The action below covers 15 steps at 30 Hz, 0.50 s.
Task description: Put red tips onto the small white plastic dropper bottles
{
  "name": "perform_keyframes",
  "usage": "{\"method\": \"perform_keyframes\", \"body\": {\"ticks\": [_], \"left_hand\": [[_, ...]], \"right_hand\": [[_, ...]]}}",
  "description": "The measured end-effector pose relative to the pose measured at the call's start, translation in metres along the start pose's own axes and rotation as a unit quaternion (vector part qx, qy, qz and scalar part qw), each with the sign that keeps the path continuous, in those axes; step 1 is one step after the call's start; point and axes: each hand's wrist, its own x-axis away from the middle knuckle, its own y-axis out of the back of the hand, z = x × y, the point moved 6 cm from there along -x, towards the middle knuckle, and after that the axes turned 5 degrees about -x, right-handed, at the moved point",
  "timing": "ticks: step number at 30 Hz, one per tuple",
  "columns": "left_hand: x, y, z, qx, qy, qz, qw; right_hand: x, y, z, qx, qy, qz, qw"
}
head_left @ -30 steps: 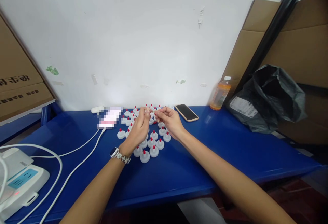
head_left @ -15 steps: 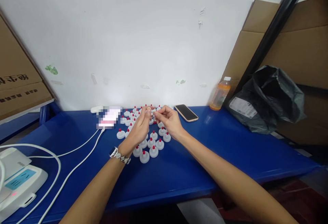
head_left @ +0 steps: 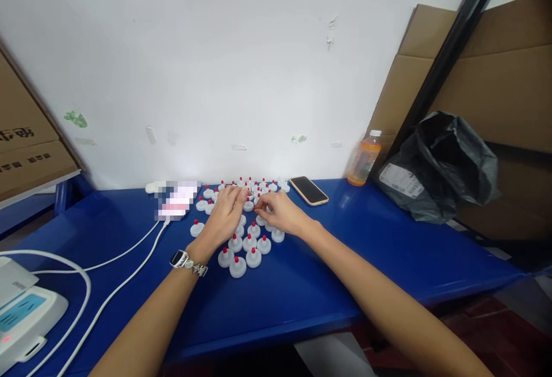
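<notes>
arms (head_left: 364, 285) stretch forward; left hand (head_left: 225, 211) faces palm down, right hand (head_left: 281, 211) curled just beside it.

The blue desk (head_left: 310, 296) has caps (head_left: 254, 231) in the middle, a phone (head_left: 309, 191) and bottle (head_left: 364, 160) to the right, and a plug box (head_left: 49, 307) at the lower left.

Both hands (head_left: 225, 211) among red-tipped white caps (head_left: 237, 269) on blue table (head_left: 366, 245); dark-screened phone (head_left: 309, 191) near wall (head_left: 259, 66).

On the blue table (head_left: 388, 268) we see, near the white wall (head_left: 215, 66), a dark-screened phone (head_left: 309, 191) and a white-capped orange bottle (head_left: 364, 160), then a crumpled black bag (head_left: 426, 158) farther right, and at the left white cables (head_left: 104, 306) beside a power socket (head_left: 21, 312).
</notes>
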Motion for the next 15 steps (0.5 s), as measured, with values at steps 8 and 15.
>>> {"method": "perform_keyframes", "body": {"ticks": [8, 15], "left_hand": [[-0.001, -0.002, -0.001, 0.002, 0.006, 0.003, 1.0], [-0.005, -0.002, -0.009, 0.004, 0.005, 0.012, 1.0]], "right_hand": [[-0.004, -0.005, -0.001, 0.006, -0.01, 0.017, 1.0], [0.003, 0.02, -0.013, 0.001, -0.047, -0.008, 0.999]]}}
